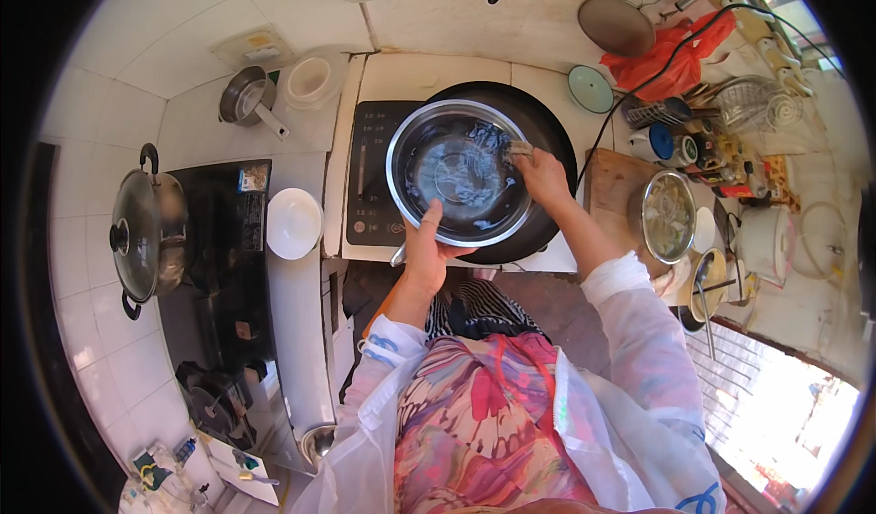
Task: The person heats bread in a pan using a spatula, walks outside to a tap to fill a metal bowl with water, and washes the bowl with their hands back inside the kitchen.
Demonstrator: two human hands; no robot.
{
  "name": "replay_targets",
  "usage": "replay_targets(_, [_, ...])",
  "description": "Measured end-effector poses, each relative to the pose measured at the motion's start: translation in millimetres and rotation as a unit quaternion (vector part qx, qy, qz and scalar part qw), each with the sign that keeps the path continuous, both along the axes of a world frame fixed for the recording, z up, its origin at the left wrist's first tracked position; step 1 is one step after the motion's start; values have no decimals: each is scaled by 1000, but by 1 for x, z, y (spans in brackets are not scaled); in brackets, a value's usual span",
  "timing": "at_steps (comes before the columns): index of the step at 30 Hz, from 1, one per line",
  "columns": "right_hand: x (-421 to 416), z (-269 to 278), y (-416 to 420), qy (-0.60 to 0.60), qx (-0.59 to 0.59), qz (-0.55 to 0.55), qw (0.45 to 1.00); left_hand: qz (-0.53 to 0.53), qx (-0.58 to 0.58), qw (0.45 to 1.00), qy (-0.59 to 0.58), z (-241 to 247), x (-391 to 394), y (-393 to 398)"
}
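Observation:
My left hand (pixel 428 250) grips the near rim of a round metal bowl (pixel 393 172), its thumb over the edge. The bowl is held over a large black wok (pixel 558 138) on an induction cooker (pixel 373 220). Wet reflections or liquid show on the bowl's inside. In my right hand (pixel 544 175) is a small light-brown piece, perhaps a scrubber or cloth (pixel 520 149), at the bowl's right inner wall. A metal handle end (pixel 398 255) juts out beside my left hand; what it belongs to is hidden.
On the left stand a white bowl (pixel 294 223), a lidded pot (pixel 147 233) and a small saucepan (pixel 250 97). To the right are a wooden cutting board (pixel 606 179), a metal bowl of food (pixel 667 216) and several bottles (pixel 739 165). A black cable (pixel 657 76) crosses the right counter.

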State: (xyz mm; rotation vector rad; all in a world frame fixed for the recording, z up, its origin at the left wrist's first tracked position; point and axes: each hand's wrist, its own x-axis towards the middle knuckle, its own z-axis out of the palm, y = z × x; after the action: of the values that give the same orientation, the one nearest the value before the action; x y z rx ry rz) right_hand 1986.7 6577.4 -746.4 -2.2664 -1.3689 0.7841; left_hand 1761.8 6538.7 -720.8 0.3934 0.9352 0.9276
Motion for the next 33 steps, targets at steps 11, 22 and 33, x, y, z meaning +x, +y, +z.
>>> replay_targets(11, [-75, -22, -61, 362, 83, -251, 894, 127, -38, 991, 21, -46, 39, -7])
replay_targets(22, [-20, -27, -23, 52, 10, -74, 996, 55, -12, 997, -44, -27, 22, -1])
replay_targets(33, [-20, -23, -2, 13, 3, -76, 997, 127, 17, 992, 10, -15, 19, 4])
